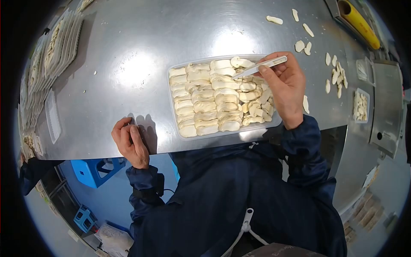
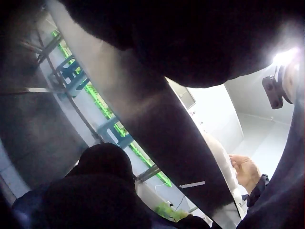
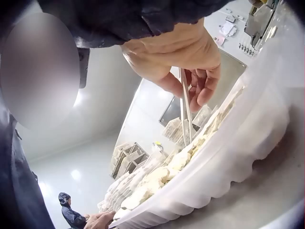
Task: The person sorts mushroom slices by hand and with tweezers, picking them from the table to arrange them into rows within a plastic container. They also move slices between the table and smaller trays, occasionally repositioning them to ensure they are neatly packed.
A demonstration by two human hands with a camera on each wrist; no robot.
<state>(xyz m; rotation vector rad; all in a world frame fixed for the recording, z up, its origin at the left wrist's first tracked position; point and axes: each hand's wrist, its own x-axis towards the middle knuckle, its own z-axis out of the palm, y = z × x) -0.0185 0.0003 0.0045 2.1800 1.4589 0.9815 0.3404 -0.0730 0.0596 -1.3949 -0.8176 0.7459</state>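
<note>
1. Clearly, the near work is fine work: the right hand [image 1: 287, 85] pinches a pair of slim white tweezers [image 1: 269, 65], tips down at the slices. I can't tell whether a slice is caught between them. To do this well, I'd say, the squeeze wants to be light, the tips low and flat along a slice, since such thin pieces could tear or drag their neighbours askew.

2. Under that hand lies a clear, shallow plastic tray [image 1: 276, 118] of pale, cream-edged, mushroom-like slices [image 1: 204, 94], in overlapping columns, looser and more jumbled towards the right side. The right hand reaches over the tray's right part; the tray sits to the right of the left hand.

3. The left hand [image 1: 132, 143] is well apart from the other, at the edge of the brushed metal table [image 1: 128, 25], fingers loosely bent, apparently holding nothing.

4. Beyond the right hand, loose pale pieces [image 1: 337, 77] are scattered on the metal.

5. Off to the left stand filled, ribbed clear trays [image 1: 64, 47], packed closely together.
</note>
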